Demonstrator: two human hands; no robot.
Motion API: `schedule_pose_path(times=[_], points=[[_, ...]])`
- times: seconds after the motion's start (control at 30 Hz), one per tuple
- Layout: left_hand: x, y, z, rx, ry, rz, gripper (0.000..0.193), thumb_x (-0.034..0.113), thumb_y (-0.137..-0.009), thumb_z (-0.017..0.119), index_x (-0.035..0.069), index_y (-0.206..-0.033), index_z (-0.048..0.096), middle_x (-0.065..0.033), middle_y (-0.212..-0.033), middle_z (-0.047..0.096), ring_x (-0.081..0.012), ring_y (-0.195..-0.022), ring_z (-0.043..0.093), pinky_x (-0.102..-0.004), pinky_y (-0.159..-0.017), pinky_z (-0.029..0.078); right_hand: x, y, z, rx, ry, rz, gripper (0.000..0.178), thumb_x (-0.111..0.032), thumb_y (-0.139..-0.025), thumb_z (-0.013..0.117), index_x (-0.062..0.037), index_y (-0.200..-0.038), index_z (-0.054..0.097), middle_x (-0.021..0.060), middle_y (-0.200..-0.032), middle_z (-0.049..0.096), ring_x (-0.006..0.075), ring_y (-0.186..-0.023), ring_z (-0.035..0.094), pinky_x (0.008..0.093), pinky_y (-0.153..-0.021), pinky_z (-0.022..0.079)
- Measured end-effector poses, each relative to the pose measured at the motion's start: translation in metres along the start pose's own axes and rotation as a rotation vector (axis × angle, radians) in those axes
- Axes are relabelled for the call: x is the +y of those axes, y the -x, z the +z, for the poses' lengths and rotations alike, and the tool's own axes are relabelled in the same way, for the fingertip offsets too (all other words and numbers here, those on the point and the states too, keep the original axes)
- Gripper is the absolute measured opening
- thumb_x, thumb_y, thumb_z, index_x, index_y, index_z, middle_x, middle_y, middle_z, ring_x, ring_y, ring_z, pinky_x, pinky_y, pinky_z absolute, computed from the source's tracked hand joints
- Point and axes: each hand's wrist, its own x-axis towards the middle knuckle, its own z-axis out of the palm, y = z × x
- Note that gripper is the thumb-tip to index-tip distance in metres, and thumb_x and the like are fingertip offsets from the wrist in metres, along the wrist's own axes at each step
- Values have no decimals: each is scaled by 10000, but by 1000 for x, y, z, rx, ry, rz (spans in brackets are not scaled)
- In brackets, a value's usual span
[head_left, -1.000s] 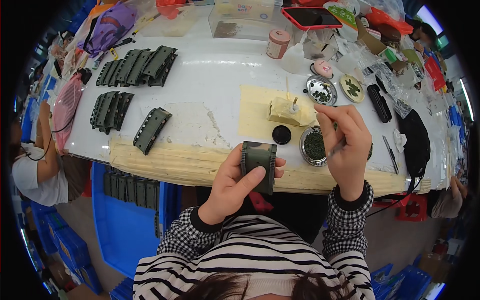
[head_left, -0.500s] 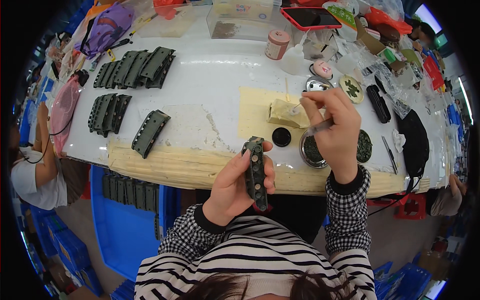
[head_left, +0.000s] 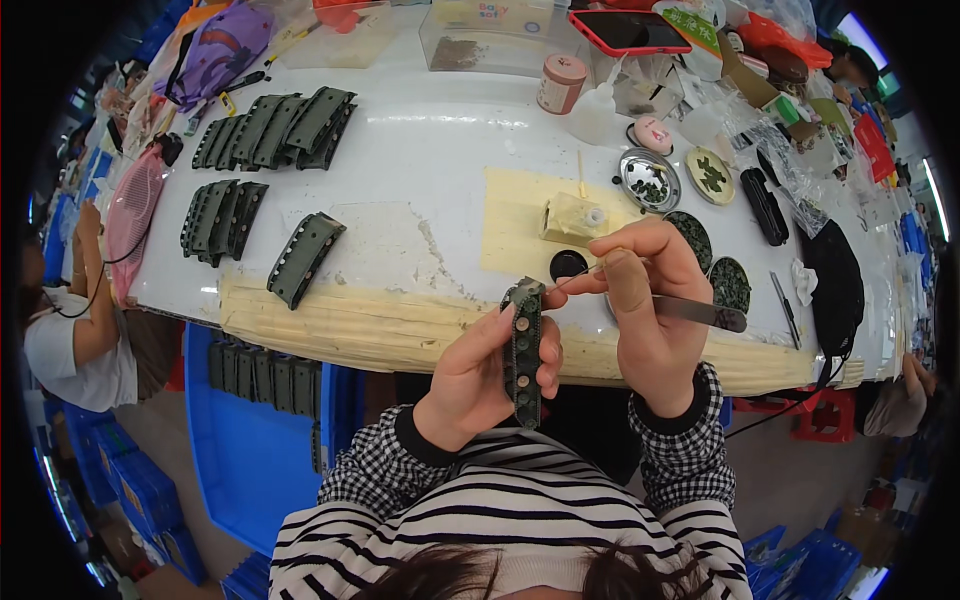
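- At the far left, we note a pink mesh bag (head_left: 133, 225) at the table's edge.
- To its right, we find a large row of dark green curved strips (head_left: 270, 130), a smaller group of similar strips (head_left: 223, 220) nearer us, and a single dark green strip (head_left: 305, 260) lying apart.
- Below the table edge, we locate a blue plastic tray (head_left: 250, 480) containing a row of dark green parts (head_left: 265, 375).
- At centre, our left hand (head_left: 470, 375) grips a dark green curved piece with round studs (head_left: 525, 365), thumb on one side and fingers wrapped round the other; we hold it roughly upright in front of the table edge.
- Beyond it, we have a pale yellow block (head_left: 570, 222) on a yellow sheet (head_left: 508, 195), with a round black cap (head_left: 568, 263) just beside.
- Our right hand (head_left: 660, 310) pinches a thin stick (head_left: 580, 278) between closed fingertips and retains silver metal tweezers (head_left: 705, 312) in the palm.
- We direct the stick at the studded piece's upper end; we cannot tell whether they touch.
- Farther right, we see a round silver dish (head_left: 636, 162) holding green bits.
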Motion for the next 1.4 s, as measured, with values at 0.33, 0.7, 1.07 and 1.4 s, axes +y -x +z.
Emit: schedule_pose_path(times=[0.33,0.7,1.07,1.4], points=[[-1,0,-1,29,-41,-8,423,291,-1016,369,39,-1351,429,-55,-884,543,-164,-728,506,-311,-638,476,2,0,0,-3,9,-3,146,-102,-965,569,41,-996,558,74,-887,635,148,-781,695,209,-648,519],[0,0,-5,1,-43,-11,456,309,-1030,339,38,-1396,375,-70,-909,551,-180,-766,527,-335,-687,500,1,-2,0,53,20,-10,161,-116,-966,572,42,-997,567,70,-894,634,134,-763,680,210,-644,517],[25,4,25,142,-472,90,535,296,-1040,359,70,-1505,220,-158,-1262,508,-217,-1137,546,-453,-1006,462,25,-32,-29,185,865,-293,60,-29,-850,675,-4,-903,660,74,-772,574,148,-644,581,264,-533,424],[21,11,18,248,-1202,361,747,89,-843,710,32,-1459,291,-67,-1035,580,-100,-917,562,-232,-739,461,-8,-2,-10,110,299,-258,95,-32,-930,601,33,-999,604,62,-916,599,83,-758,596,196,-674,464]])
